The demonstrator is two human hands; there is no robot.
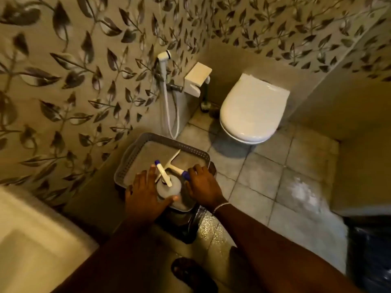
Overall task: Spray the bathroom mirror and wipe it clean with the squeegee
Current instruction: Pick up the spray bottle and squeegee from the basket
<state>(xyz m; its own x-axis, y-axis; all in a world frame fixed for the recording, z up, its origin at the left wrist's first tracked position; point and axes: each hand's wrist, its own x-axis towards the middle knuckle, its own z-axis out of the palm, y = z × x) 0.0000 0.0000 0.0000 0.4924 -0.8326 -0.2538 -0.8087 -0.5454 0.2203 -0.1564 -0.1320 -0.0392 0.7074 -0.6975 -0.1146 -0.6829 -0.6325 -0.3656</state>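
A grey perforated tray (191, 149) sits low by the leaf-patterned wall. A clear spray bottle (169, 188) with a white trigger head and blue nozzle stands in it. My left hand (146, 191) wraps around the bottle's left side, thumb across its front. A white squeegee (172, 160) with a blue-ended handle lies in the tray behind the bottle. My right hand (203, 183) covers the handle end, fingers curled over it. No mirror is in view.
A white toilet (251, 111) with its lid down stands ahead on the right. A bidet hose (167, 96) and a paper holder (197, 78) hang on the wall. A white basin edge (31, 235) is at lower left. Dark bags (370, 250) sit at right; my sandalled foot (190, 273) is below.
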